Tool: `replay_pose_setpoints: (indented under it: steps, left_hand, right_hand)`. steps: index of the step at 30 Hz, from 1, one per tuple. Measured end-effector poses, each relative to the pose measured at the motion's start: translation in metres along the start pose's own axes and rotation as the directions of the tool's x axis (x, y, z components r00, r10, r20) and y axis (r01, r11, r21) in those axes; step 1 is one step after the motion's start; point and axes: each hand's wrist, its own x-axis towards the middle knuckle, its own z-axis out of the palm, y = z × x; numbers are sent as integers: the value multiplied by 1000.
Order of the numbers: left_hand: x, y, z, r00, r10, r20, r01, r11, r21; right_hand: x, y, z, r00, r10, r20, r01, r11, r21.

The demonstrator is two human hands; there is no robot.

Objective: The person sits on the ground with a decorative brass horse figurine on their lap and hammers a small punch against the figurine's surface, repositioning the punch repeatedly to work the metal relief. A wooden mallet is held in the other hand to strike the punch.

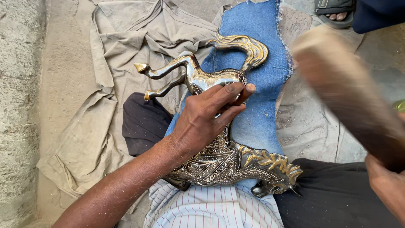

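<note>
Metal horse, long axis running away from the lap on blue denim; left hand pinning chisel to its flank, right hand gripping blurred wooden mallet raised at right.

Horse figure on denim cloth across lap, perhaps mallet right.

left hand steadies metal horse on denim.

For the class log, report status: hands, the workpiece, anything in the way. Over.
Left hand pressing a small tool onto metal horse figurine. Right hand gripping blurred wooden mallet, raised. Horse on denim cloth across the lap. Nothing in the way.
</note>
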Motion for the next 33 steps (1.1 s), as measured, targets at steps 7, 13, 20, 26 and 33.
replay_pose_setpoints:
  steps: [7, 13, 20, 26, 33]
  left_hand:
    - [-1, 1, -1, 1000, 13, -10, -13, 1000, 22]
    - [1, -1, 3, 999, -50, -11, 51, 996, 78]
    - [-1, -5, 3, 997, 59, -55, -59, 998, 7]
    - [3, 4, 0, 1000, -8, -18, 10, 996, 87]
    - [8, 13, -18, 987, -126, -98, 111, 982, -150]
  right_hand:
    - [-2, -3, -14, 910, 324, -258, -117, 799, 590]
    - [4, -17, -28, 866, 434, -246, -138, 682, 718]
    - [11, -20, -22, 845, 514, -149, -170, 522, 836]
    - [6, -26, -24, 833, 553, 12, -160, 219, 962]
    - [7, -37, -37, 912, 309, 271, -167, -323, 932]
